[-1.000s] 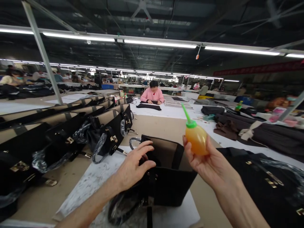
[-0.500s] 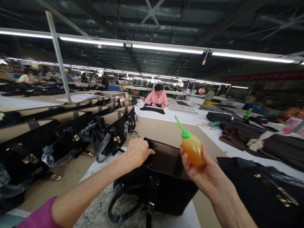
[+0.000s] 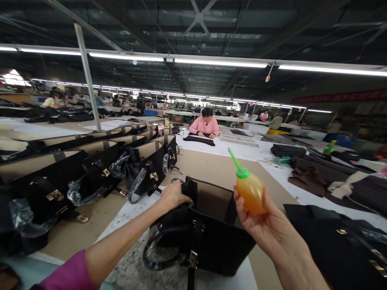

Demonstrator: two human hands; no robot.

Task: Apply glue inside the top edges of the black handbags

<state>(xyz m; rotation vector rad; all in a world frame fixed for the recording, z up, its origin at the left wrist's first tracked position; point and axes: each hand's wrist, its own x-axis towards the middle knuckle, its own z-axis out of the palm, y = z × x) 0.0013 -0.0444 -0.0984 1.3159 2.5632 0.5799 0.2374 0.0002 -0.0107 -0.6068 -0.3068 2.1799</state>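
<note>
A black handbag (image 3: 220, 239) stands open at the top in front of me, its beige lining showing. Its handle, wrapped in clear plastic, hangs down the near side beside a strap with a gold buckle. My left hand (image 3: 173, 197) is closed over the bag's left upper edge, the thumb toward the inside. In my right hand (image 3: 266, 225) is a squeeze bottle (image 3: 250, 191) of orange-yellow liquid with a green cap. Its green nozzle points up and to the left, above the bag's right side.
Several similar black handbags (image 3: 99, 169) stand in rows at left on the brown-covered table (image 3: 208, 161). A flat black bag piece (image 3: 335, 241) with gold fittings lies at right, dark fabric (image 3: 314, 173) behind it. Across the table sits a person in pink (image 3: 204, 125).
My left hand has moved slightly down along the bag's edge and grips it more closely. The camera view has turned a little left. The bottle stays in my right hand.
</note>
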